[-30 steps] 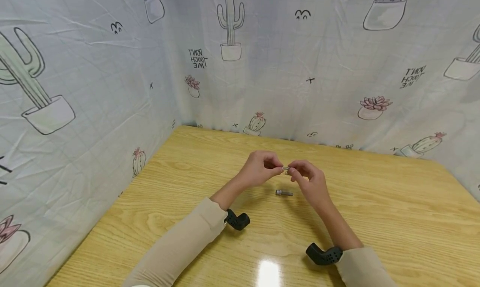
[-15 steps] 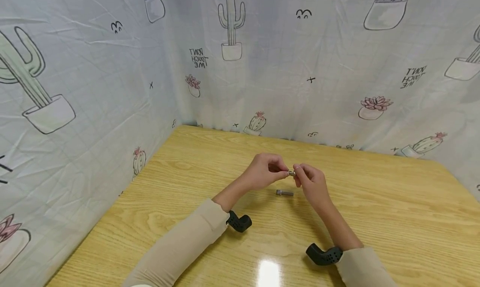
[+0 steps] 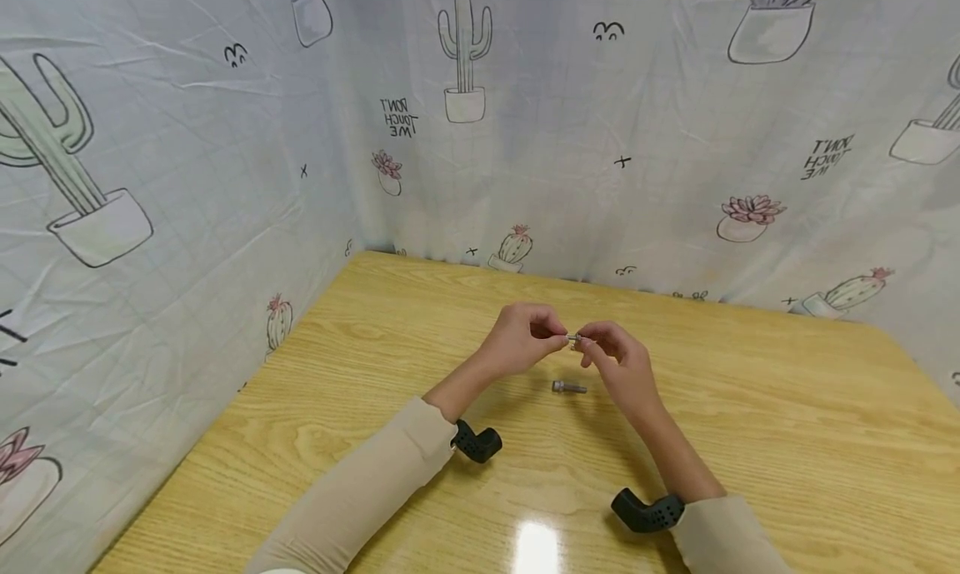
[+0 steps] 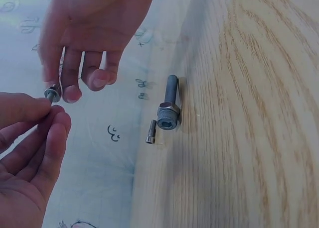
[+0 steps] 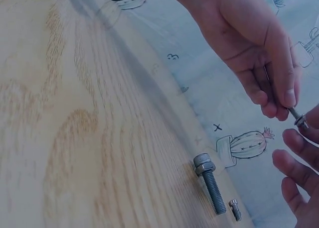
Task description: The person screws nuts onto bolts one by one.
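Note:
Above the table, my left hand (image 3: pixel 517 341) pinches a small bolt (image 4: pixel 51 97) between thumb and fingers. My right hand (image 3: pixel 618 361) faces it and pinches the nut (image 5: pixel 300 120) on the bolt's threaded end; its other fingers hang loosely curled. Below the hands lies a large grey socket-head bolt (image 3: pixel 568 386) with a nut (image 4: pixel 168 107) close to its head. Beside it, in both wrist views, is a small silver bolt (image 5: pixel 235 209). Fingers partly cover the held bolt, and its head is hidden.
The wood-grain table (image 3: pixel 750 441) spreads out around the hands. A cactus-print cloth (image 3: pixel 562 141) hangs behind it and on the left. Each wrist wears a black curved camera mount, the left mount (image 3: pixel 477 443) and the right mount (image 3: pixel 647 511).
Both hands shifted a little right and down half a second ago, then came back up and left. The right fingers changed their hold at the nut. The large bolt stayed put.

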A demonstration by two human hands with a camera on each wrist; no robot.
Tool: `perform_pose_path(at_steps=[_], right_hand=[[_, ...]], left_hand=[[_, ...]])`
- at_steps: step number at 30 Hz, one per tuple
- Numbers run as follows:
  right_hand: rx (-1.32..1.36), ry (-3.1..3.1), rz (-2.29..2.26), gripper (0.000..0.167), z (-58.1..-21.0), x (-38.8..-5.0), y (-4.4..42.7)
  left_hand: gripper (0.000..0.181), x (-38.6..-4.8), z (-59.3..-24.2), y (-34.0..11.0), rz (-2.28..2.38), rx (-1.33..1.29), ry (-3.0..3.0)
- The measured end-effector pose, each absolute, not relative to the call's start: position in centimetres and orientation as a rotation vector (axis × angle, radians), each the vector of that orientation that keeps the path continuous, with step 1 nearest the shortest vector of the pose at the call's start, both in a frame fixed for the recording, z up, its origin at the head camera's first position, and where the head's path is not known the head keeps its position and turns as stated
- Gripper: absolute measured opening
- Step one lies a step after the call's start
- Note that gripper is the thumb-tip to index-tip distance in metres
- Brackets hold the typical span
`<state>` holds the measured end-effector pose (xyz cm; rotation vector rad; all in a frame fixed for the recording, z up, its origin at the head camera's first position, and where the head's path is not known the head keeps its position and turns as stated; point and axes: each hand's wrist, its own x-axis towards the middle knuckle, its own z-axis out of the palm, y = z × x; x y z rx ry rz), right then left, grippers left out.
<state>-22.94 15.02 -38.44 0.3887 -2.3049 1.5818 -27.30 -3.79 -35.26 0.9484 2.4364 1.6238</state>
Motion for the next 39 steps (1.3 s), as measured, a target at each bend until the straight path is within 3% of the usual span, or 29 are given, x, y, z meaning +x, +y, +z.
perform_pose_path(at_steps=[11, 30, 39], right_hand=[[0.379, -2.323, 1.547, 0.016, -38.56, -22.91, 15.08], [0.339, -2.404, 1.592, 0.051, -38.47, -22.54, 15.04], [0.460, -2.267, 1.635, 0.018, -38.90, -22.62, 15.08]], left_hand=[[0.004, -27.25, -35.30, -3.68, 1.624, 0.988, 2.443], [0.004, -26.81, -35.31, -3.42, 1.603, 1.113, 2.349], [0.005, -26.94, -35.72, -3.70, 1.626, 1.047, 2.446]])
